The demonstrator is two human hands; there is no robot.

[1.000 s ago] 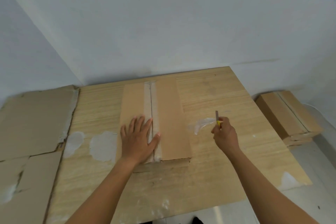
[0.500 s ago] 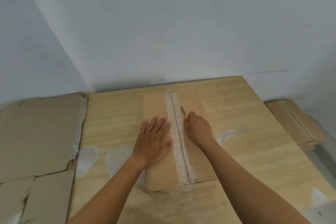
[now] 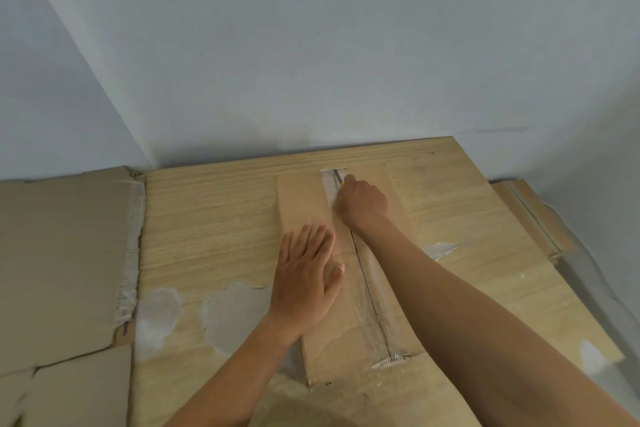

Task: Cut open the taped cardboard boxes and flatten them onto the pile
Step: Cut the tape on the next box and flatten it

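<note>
**Cardboard pinned, knife at far seam**

The box (image 3: 300,199) lay on the worktop (image 3: 207,225), probably light, stiff and apt to slide. The left hand (image 3: 304,284) pressed flat, fingers straight, on its left panel beside the taped seam (image 3: 373,308), a sound place to steady it. Beyond, the right hand (image 3: 363,203) gripped a knife (image 3: 337,176) at the seam's far end.

A pale wooden table (image 3: 214,218) with whitish patches (image 3: 157,315) meets grey walls (image 3: 311,45).

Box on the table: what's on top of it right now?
Left hand lies flat on its left flap; right hand grips a cutter at the far end of the taped seam. The right forearm covers much of the right flap.
</note>
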